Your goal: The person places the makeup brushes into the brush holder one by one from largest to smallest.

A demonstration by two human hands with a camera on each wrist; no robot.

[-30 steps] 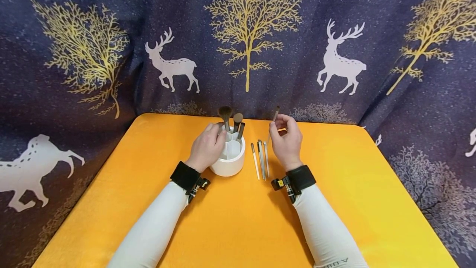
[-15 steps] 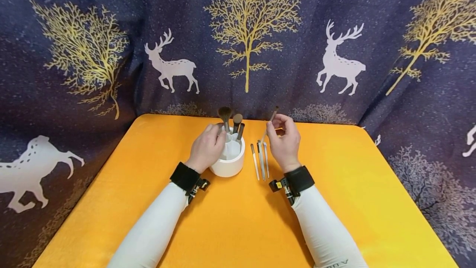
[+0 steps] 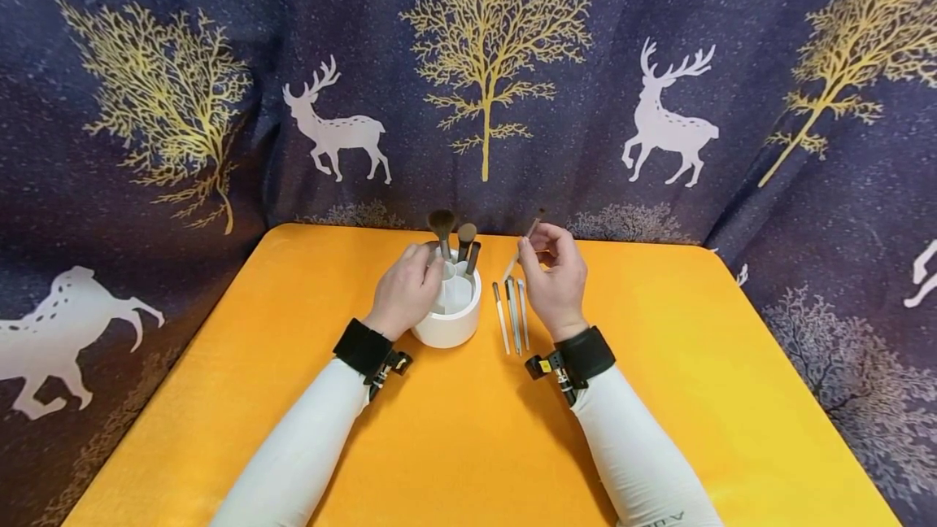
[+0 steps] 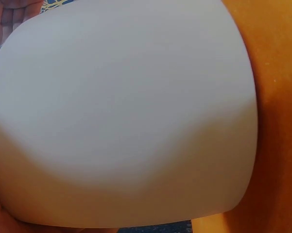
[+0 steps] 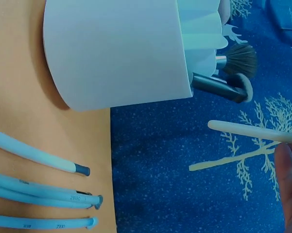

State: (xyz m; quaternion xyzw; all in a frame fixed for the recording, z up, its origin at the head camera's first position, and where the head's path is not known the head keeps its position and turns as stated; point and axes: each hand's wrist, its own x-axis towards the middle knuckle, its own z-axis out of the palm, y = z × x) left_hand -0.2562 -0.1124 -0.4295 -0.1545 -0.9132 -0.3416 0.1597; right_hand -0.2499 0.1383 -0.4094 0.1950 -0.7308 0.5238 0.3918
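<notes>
My left hand (image 3: 406,291) grips the far left side of a white round brush holder (image 3: 448,333) with inner compartments. In the left wrist view the holder's wall (image 4: 126,97) fills most of the picture. Several makeup brushes stand in it, bristles up, among them a large fluffy brush (image 3: 442,224) and a rounded one (image 3: 467,233). To the right of the holder, my right hand (image 3: 560,283) pinches a thin makeup brush (image 5: 243,130) between thumb and fingers. That brush tilts, its bristles up to the right and its pale handle end pointing towards the holder.
Several slim makeup brushes (image 3: 501,317) lie side by side on the orange table (image 3: 468,437), between the holder and my right hand. A dark blue curtain (image 3: 454,88) with printed trees and deer hangs right behind the table's far edge.
My right hand has moved slightly left, and the brush in it has tipped from nearly upright so that its handle end swings left towards the holder. The left hand and holder stay put.
</notes>
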